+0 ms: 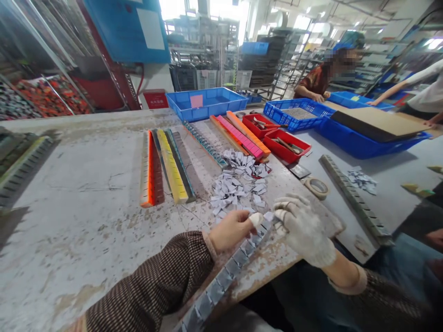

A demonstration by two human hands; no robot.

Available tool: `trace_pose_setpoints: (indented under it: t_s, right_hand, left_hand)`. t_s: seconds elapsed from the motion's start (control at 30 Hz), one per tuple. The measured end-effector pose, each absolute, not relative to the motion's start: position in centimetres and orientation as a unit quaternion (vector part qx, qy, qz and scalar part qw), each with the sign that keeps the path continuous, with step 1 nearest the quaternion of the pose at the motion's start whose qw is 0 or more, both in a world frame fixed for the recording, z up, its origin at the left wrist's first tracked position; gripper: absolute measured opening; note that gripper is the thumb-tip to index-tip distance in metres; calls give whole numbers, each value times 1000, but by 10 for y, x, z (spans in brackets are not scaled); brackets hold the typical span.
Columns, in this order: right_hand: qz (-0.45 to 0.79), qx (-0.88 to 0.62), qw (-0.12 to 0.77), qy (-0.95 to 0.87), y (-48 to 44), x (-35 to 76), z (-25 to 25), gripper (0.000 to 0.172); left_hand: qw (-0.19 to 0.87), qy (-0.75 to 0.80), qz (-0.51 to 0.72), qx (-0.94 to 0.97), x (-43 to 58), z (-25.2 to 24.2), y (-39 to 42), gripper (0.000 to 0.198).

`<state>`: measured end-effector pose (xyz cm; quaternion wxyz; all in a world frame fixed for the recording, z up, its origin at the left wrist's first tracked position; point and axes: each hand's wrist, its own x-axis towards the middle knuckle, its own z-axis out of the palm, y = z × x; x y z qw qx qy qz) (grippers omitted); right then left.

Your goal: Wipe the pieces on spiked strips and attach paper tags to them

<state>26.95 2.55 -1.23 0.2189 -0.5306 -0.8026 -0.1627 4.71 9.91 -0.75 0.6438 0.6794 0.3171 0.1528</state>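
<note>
A long grey bar with evenly spaced slots (224, 275) runs along the table's front edge towards me. My left hand (230, 231), with a white cover on the thumb tip, is closed over the bar's far end; what its curled fingers hold is hidden. Opposite it, my right hand (302, 228) wears a white knit glove and has its fingers bent together. At its fingertips is a small white piece (269, 216), close to my left thumb. Just beyond both hands lies a loose heap of similar small white pieces (230, 191).
Orange (148, 170), yellow (172, 168) and pink slotted bars (240, 137) lie further back. Red tool trays (287, 146), a tape roll (316, 188) and a blue crate (207, 103) stand beyond. Another slotted bar (356, 198) lies right. Co-workers (313, 83) are at the back right.
</note>
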Motion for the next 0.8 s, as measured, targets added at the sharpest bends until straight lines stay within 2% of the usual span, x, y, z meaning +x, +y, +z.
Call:
trace_pose_setpoints:
  t_s: [0.1,0.23,0.37,0.43,0.5,0.63,0.8]
  right_hand:
    - [-183,-465,258,-827,12,256,-3,17]
    - [-51,-534,340,-773,4,261,-9,36]
    - [78,-557,371,-739,1,262,-22,17]
    - [97,-563,380,-728,1,261,-28,17]
    - [72,-578,382,-717,3,262,-34,14]
    - [-64,-596,339,-725,8,269,-51,8]
    - [-93,-578,311,-749,10,267,-65,2]
  left_hand:
    - [749,271,157,584,60,0,94,49]
    - [746,268,203,575,59,-8,86,45]
    - [690,278,244,622,62,-23,83,37]
    - [652,289,251,655,64,-27,83,32]
    - [598,311,238,699,61,-25,83,24]
    - [474,363,161,786,27,-12,73,8]
    - [411,345,87,839,-41,-2,35,19]
